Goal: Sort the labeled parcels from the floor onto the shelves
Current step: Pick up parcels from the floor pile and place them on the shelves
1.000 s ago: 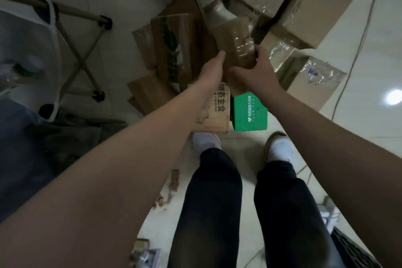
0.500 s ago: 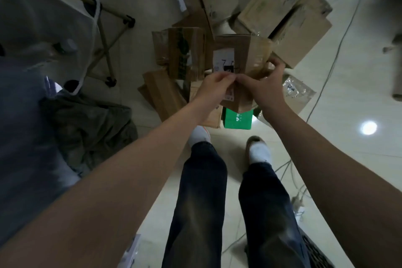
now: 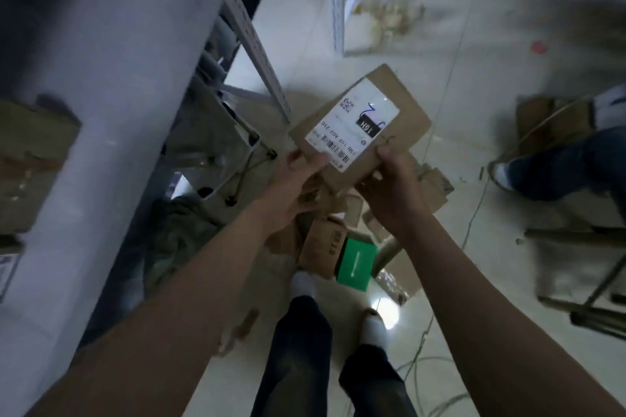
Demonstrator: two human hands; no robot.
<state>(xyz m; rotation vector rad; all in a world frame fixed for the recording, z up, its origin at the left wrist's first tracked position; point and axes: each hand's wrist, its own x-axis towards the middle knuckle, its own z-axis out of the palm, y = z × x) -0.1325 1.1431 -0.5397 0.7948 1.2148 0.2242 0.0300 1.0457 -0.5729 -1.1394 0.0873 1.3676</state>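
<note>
Both hands hold one flat cardboard parcel [image 3: 404, 101] by its near edge, the left hand [image 3: 298, 176] pinching the lower left corner with the thumb on top. The right hand [image 3: 393, 189] is curled round the lower right, so that the white label [image 3: 352, 127] faces up for reading (its print runs away from the wearer). The parcel hangs in the air above the pile [image 3: 321, 244] on the floor, beside the grey shelf [image 3: 101, 78]; half a second ago it sat low over that pile, whereas now it is raised and the shelving has come into view, probably to choose a shelf.
</note>
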